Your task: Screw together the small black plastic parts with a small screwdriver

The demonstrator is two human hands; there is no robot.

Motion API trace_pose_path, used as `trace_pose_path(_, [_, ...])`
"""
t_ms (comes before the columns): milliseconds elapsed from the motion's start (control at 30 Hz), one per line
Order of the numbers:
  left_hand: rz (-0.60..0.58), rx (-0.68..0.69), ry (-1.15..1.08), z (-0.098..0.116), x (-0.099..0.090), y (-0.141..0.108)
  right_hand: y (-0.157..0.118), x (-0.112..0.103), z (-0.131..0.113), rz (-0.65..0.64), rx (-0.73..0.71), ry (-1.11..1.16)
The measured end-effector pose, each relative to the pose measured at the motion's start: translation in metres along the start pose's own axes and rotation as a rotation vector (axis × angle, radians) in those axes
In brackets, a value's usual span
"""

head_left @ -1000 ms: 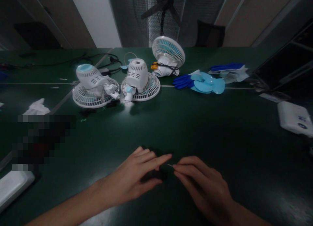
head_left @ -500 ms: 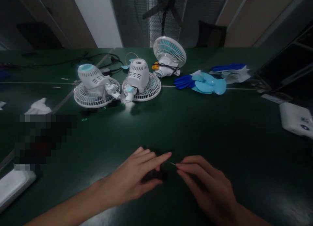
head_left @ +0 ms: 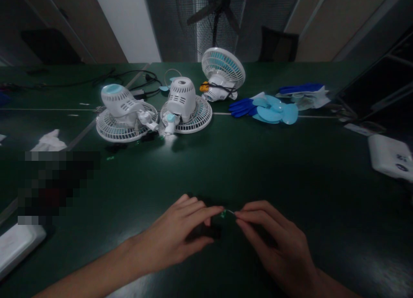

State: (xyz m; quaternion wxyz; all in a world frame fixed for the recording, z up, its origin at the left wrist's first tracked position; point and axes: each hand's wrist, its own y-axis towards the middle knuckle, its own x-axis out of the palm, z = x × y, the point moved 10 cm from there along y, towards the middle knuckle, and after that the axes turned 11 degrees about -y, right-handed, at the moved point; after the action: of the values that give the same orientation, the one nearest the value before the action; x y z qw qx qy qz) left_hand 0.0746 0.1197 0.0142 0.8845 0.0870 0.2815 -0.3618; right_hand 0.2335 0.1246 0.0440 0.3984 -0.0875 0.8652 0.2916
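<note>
My right hand point(head_left: 277, 242) pinches a thin, pale, wire-like piece point(head_left: 230, 212) between thumb and fingertips. Its other end reaches the tip of my left index finger; I cannot tell whether the two touch. My left hand point(head_left: 189, 222) lies low over the dark green table point(head_left: 206, 173), palm down, index finger stretched out and thumb apart. Just below that fingertip shows a small bright green bit point(head_left: 223, 214), too small to name. The shadowed space under my left palm hides what may be there.
Two white fans point(head_left: 124, 117) point(head_left: 185, 109) lie face down beyond my hands, and a third fan point(head_left: 222, 72) stands tilted behind. Light-blue fan blades point(head_left: 274, 111) rest beside blue gloves point(head_left: 240, 108). A white box-like object point(head_left: 389, 156) sits at right, another white object point(head_left: 21, 244) at left.
My left index fingertip has dipped slightly toward the table. My right hand has shifted a little, still pinching the thin piece, and the green bit now shows between the hands.
</note>
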Motion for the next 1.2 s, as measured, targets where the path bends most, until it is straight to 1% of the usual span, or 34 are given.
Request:
trace_pose_path(100, [-0.025, 0.022, 0.065, 0.002, 0.004, -0.001, -0.001, 0.001, 0.000, -0.009, 0.001, 0.018])
trace_pose_path(233, [-0.059, 0.098, 0.212, 0.011, 0.010, -0.002, -0.002, 0.002, 0.002, -0.014, 0.012, 0.013])
trace_pose_path(367, [-0.050, 0.125, 0.323, 0.017, 0.012, -0.001, -0.003, 0.005, 0.004, -0.035, 0.020, 0.020])
trace_pose_path(500, [-0.057, 0.132, 0.377, 0.016, 0.014, -0.002, -0.002, 0.005, 0.003, -0.042, 0.012, 0.018])
trace_pose_path(600, [-0.034, 0.132, 0.426, 0.009, 0.008, -0.003, -0.001, 0.004, 0.002, -0.043, 0.014, 0.020])
trace_pose_path(667, [0.006, 0.112, 0.454, 0.001, -0.004, -0.002, 0.000, 0.003, 0.002, -0.047, 0.017, 0.023])
trace_pose_path(733, [0.059, 0.077, 0.474, -0.012, -0.022, -0.003, 0.001, 0.002, 0.001, -0.048, 0.017, 0.031])
trace_pose_path(867, [0.178, -0.038, 0.533, -0.049, -0.073, -0.010, 0.000, 0.003, 0.002, -0.059, 0.018, 0.066])
trace_pose_path(967, [0.294, -0.124, 0.575, -0.080, -0.116, -0.025, -0.002, 0.005, 0.004, -0.078, 0.020, 0.082])
trace_pose_path(1033, [0.368, -0.162, 0.601, -0.097, -0.140, -0.037, -0.004, 0.006, 0.005, -0.081, 0.023, 0.079])
trace_pose_path(1133, [0.463, -0.206, 0.623, -0.115, -0.164, -0.052, -0.005, 0.007, 0.006, -0.082, 0.024, 0.088])
trace_pose_path(1200, [0.510, -0.216, 0.630, -0.118, -0.170, -0.057, -0.005, 0.007, 0.006, -0.086, 0.021, 0.104])
